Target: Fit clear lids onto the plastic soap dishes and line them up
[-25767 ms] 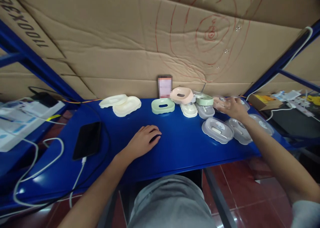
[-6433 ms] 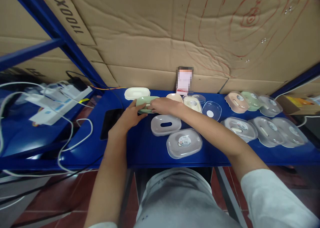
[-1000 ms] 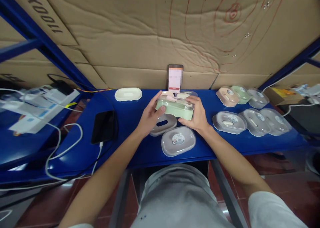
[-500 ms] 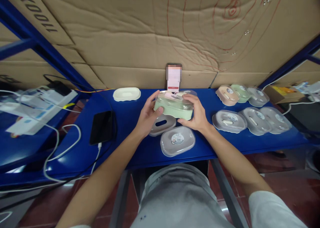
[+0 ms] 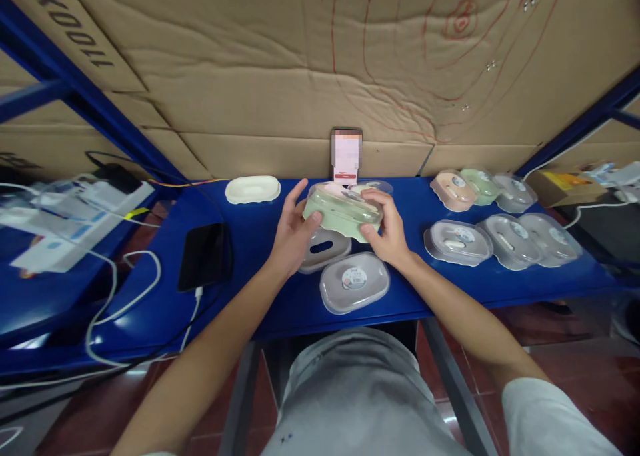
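Note:
Between both hands, above the table, is a green soap box (image 5: 333,217) with a clear domed lid, slightly tilted. My left hand (image 5: 295,233) grips its left end, thumb on the front side and index finger raised off it. Around the right end my right hand (image 5: 387,226) is closed, with the thumb low on the front and fingers over the lid. Below lies a grey oval piece (image 5: 340,244) with a slot-shaped hole, partly hidden by the left hand and the box. Nearer the front edge sits a clear lid-shaped piece (image 5: 373,286) with a round label.
A phone (image 5: 347,156) leans against the cardboard at the back. An off-white oval dish (image 5: 253,189) is at back left, a dark phone (image 5: 203,256) with a cable in front of it. Several lidded soap boxes (image 5: 457,243) stand on the right. Cables and a power strip (image 5: 85,229) occupy the left.
The green soap box has tilted, its right end turning toward me. My left index finger has lifted from the lid, and my right thumb has moved up onto the box's front.

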`<state>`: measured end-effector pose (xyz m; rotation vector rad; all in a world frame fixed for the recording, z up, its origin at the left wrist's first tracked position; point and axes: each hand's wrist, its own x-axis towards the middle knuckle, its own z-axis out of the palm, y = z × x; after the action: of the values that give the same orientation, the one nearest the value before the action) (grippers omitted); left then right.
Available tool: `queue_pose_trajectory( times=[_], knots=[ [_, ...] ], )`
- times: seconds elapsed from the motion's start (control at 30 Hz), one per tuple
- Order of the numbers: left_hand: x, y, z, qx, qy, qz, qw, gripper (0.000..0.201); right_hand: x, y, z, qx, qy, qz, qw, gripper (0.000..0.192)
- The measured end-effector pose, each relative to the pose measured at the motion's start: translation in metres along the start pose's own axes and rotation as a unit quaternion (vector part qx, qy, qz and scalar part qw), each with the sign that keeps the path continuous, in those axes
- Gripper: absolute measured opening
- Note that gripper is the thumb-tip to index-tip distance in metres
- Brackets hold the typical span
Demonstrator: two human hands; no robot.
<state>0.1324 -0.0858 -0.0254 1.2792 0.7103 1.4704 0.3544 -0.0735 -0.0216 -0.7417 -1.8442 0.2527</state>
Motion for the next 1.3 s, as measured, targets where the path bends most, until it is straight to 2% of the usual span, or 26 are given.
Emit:
queue_pose_trajectory(
  times=[0.1, 0.23, 0.43, 0.6, 0.67, 0.77, 0.83, 0.93, 1.07, 1.3],
  knots=[
    [-0.001, 0.001, 0.001, -0.066, -0.021, -0.062, 0.996, 0.077, 0.001, -0.002, 0.003, 0.005, 0.014, 0.009, 1.0, 0.053],
    [-0.002, 0.004, 0.0, -0.111, -0.077, -0.122, 0.983, 0.082, 0.003, -0.006, 0.001, 0.015, -0.038, 0.011, 0.999, 0.062],
    [-0.002, 0.006, -0.001, -0.106, -0.053, -0.097, 0.988, 0.079, 0.007, -0.008, -0.013, 0.055, -0.12, 0.003, 0.991, 0.058],
    [-0.003, 0.005, 0.0, -0.09, -0.044, -0.075, 0.992, 0.072, 0.006, -0.006, -0.018, 0.059, -0.129, -0.008, 0.99, 0.056],
    [-0.003, 0.003, 0.0, -0.09, -0.041, -0.076, 0.992, 0.07, 0.005, -0.004, -0.018, 0.038, -0.135, -0.017, 0.99, 0.063],
    [-0.003, -0.002, -0.001, -0.094, -0.031, -0.088, 0.991, 0.071, 0.002, 0.0, -0.017, 0.002, -0.145, -0.03, 0.989, 0.09],
    [-0.002, -0.005, -0.004, -0.089, -0.017, -0.089, 0.992, 0.071, 0.0, 0.0, -0.018, -0.02, -0.155, -0.025, 0.987, 0.101],
    [-0.001, -0.008, -0.008, -0.068, -0.008, -0.08, 0.994, 0.065, 0.0, -0.002, -0.02, -0.032, -0.168, -0.008, 0.985, 0.092],
    [-0.001, -0.008, -0.013, -0.062, -0.049, -0.087, 0.993, 0.068, 0.004, -0.005, -0.025, -0.001, -0.167, -0.005, 0.986, 0.071],
    [-0.002, -0.001, -0.014, -0.08, -0.061, -0.102, 0.99, 0.08, 0.006, -0.007, -0.029, 0.062, -0.174, 0.0, 0.983, 0.059]
  ],
)
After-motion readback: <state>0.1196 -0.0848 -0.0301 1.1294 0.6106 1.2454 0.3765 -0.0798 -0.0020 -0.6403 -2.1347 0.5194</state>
